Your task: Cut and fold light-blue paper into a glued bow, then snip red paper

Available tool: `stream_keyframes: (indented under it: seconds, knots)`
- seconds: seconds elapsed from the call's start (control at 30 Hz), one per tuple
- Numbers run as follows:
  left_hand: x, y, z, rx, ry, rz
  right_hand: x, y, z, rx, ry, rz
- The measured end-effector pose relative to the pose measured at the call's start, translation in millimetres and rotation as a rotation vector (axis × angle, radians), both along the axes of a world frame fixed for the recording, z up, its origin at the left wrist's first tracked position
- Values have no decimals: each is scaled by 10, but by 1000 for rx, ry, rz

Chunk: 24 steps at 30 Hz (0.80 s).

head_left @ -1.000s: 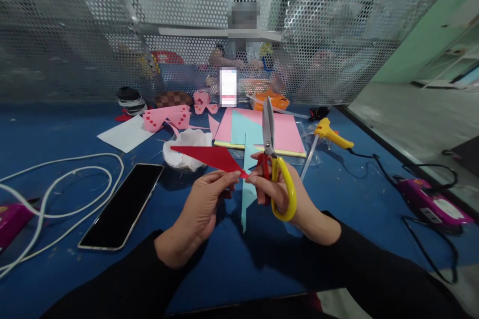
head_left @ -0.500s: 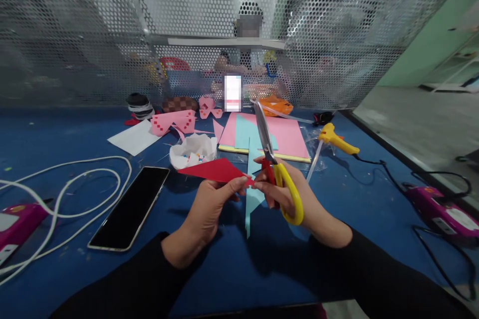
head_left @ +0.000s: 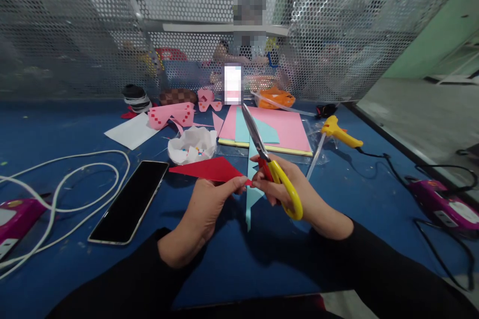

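My left hand (head_left: 209, 204) pinches a folded piece of red paper (head_left: 209, 168) near its narrow right end; the wide part points left. My right hand (head_left: 286, 184) is closed around a pair of scissors (head_left: 286, 187) with yellow and red handles, blades pointing up and away. Its thumb and fingertips also meet the narrow tip of the red paper. The blades look shut and are apart from the red paper. Beneath the hands lies a cut strip of light-blue paper (head_left: 248, 209).
Pink sheets (head_left: 290, 122) lie behind my hands, beside a crumpled white paper bowl (head_left: 179, 152) of small bits. A phone (head_left: 129, 204) and white cable (head_left: 123, 159) are left; a yellow glue gun (head_left: 340, 132) and purple power strip (head_left: 445, 202) right. A perforated metal screen (head_left: 187, 5) stands behind.
The scissors have tilted further left, their tips swinging leftward. The red paper has shifted slightly left, and my right fingertips still meet its narrow end. The view has tipped slightly.
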<state>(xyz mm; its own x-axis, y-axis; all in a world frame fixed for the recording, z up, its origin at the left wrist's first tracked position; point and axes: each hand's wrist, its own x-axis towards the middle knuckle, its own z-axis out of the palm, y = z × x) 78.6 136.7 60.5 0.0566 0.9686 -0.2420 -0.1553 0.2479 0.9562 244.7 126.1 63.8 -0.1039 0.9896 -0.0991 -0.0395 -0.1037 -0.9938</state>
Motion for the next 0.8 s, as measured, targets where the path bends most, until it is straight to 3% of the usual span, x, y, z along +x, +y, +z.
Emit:
stream_keyframes:
  seconds: [0.13, 0.33, 0.6, 0.8]
  knots:
    - [-5, 62, -7, -15, -50, 194, -71, -44, -50, -27, 68, 1]
    - [36, 165, 81, 9, -127, 405, -141, -220, -13, -30, 137, 116]
    - [183, 309, 138, 82, -174, 569, -62, -265, -92, -52, 3, 195]
    - [307, 350, 127, 61, -203, 609, -89, -272, -29, -28, -86, 231]
